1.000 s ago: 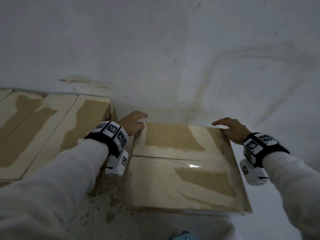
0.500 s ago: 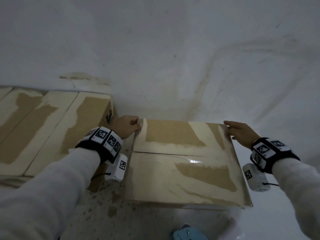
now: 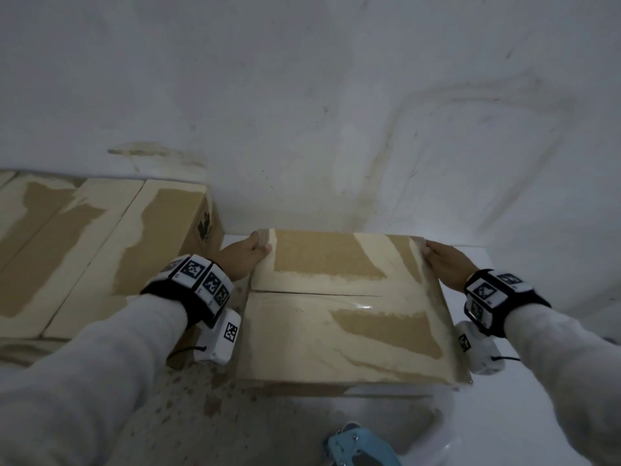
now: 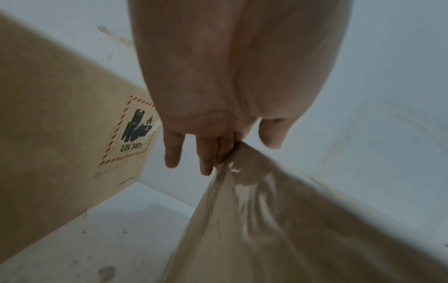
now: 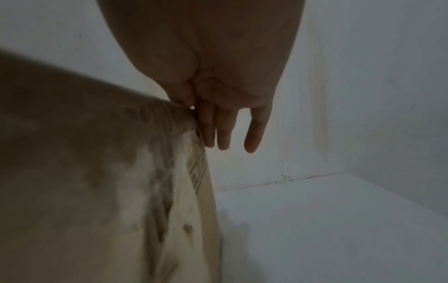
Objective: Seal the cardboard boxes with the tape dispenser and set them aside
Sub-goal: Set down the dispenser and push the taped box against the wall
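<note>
Both hands, left hand (image 3: 243, 255) and right hand (image 3: 443, 260), clasp the taped box (image 3: 342, 317) by its far corners, thumbs on top and fingers down the sides, apparently setting it aside; next comes a lift clear of the neighbouring box (image 3: 100, 250).

A white worktop (image 3: 524, 418), speckled and stained at its near left, runs to a white wall. On it sit 2 boxes: 1 at centre (image 3: 342, 317), a taller 1 (image 3: 100, 250) near its left. A blue tape dispenser (image 3: 359, 449) lies at the near edge.
</note>
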Available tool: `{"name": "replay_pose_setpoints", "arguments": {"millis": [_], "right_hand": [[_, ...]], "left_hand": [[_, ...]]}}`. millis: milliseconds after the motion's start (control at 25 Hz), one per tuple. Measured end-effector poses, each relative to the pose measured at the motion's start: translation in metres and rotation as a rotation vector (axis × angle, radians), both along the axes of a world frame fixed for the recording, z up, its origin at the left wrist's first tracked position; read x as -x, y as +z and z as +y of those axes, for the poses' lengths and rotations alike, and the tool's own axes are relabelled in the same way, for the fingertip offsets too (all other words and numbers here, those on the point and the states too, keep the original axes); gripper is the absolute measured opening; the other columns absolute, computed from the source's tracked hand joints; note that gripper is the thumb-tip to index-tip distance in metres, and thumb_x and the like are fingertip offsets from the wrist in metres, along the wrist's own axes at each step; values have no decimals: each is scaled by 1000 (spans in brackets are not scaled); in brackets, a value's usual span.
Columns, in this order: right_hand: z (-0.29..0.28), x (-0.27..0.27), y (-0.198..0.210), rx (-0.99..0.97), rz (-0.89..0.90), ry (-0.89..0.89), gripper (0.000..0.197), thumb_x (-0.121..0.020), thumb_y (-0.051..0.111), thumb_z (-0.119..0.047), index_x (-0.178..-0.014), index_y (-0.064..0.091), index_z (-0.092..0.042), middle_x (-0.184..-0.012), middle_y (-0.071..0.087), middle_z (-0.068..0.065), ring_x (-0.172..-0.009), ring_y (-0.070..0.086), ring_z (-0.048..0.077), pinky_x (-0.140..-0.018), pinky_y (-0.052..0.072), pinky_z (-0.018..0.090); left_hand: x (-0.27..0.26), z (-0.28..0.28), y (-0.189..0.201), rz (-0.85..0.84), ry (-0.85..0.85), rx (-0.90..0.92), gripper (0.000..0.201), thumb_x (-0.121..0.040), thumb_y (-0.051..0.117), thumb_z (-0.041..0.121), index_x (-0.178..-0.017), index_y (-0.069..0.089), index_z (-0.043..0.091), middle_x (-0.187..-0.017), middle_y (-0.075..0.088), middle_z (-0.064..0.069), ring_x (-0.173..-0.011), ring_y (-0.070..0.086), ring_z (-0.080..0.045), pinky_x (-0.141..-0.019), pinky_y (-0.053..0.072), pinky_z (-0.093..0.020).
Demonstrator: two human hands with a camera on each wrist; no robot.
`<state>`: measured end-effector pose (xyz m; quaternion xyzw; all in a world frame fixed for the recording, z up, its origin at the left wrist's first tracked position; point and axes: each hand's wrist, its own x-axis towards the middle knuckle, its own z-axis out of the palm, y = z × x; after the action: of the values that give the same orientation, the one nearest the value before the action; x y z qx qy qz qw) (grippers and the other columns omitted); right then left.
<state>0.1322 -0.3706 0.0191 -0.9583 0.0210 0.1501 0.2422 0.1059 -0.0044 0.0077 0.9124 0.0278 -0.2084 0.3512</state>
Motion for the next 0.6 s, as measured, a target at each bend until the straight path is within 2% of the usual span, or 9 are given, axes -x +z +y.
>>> {"name": "replay_pose_setpoints", "arguments": {"millis": [80,160,200,320,400,480,520,600], "right_hand": [[4,5,3,-59,96,-29,52,-101,29,-29,-149,17,-14,-151,32,17,-135,36,35,-106,29,39],[8,10,5,-185,180,-79,66,-99,33,-30,-150,-7,-20,-157,16,15,-140,26,35,-110,24,43],[9,12,3,-204,192,-63,70,-98,34,-30,-148,-13,-21,-158,10,12,-142,23,33,-112,23,45],[8,18,-1,-10,115,18,75,-96,35,-45,-148,-14,-23,-160,3,2,-146,14,27,-116,13,51],[9,29,0,49,29,-23,79,-92,36,-55,-149,-6,-21,-160,6,2,-146,15,24,-114,13,50],[11,45,3,-38,-26,-43,77,-92,40,-53,-149,5,-15,-159,15,5,-143,22,24,-115,17,46],[10,55,3,-90,-32,-22,75,-92,41,-50,-149,8,-14,-158,18,6,-142,24,23,-116,19,44],[4,76,2,-126,9,4,77,-92,40,-51,-150,2,-17,-159,13,3,-144,21,22,-118,16,44]], "left_hand": [[7,-7,1,36,26,61,65,-100,28,39,-151,-2,12,-159,5,-3,-147,12,-20,-116,12,-28],[11,-12,1,63,25,78,70,-99,30,40,-150,-11,13,-160,-5,1,-148,6,-17,-115,9,-25],[12,-12,1,72,10,64,73,-99,31,41,-149,-14,13,-159,-9,0,-148,4,-16,-116,9,-25],[18,-13,7,68,-44,-52,78,-97,32,45,-149,-14,11,-160,-6,-4,-148,7,-18,-116,12,-28],[25,-16,15,-53,-32,-105,74,-97,39,42,-150,3,7,-159,10,-8,-145,19,-21,-112,20,-27],[35,-17,20,-145,13,-118,67,-96,45,36,-147,18,3,-155,23,-12,-140,28,-24,-108,27,-28],[41,-15,19,-140,10,-93,66,-96,46,34,-147,18,2,-154,25,-12,-139,29,-24,-107,28,-29],[55,-6,11,0,-39,59,77,-94,49,34,-151,4,7,-157,18,-5,-142,25,-21,-111,26,-30]]}}
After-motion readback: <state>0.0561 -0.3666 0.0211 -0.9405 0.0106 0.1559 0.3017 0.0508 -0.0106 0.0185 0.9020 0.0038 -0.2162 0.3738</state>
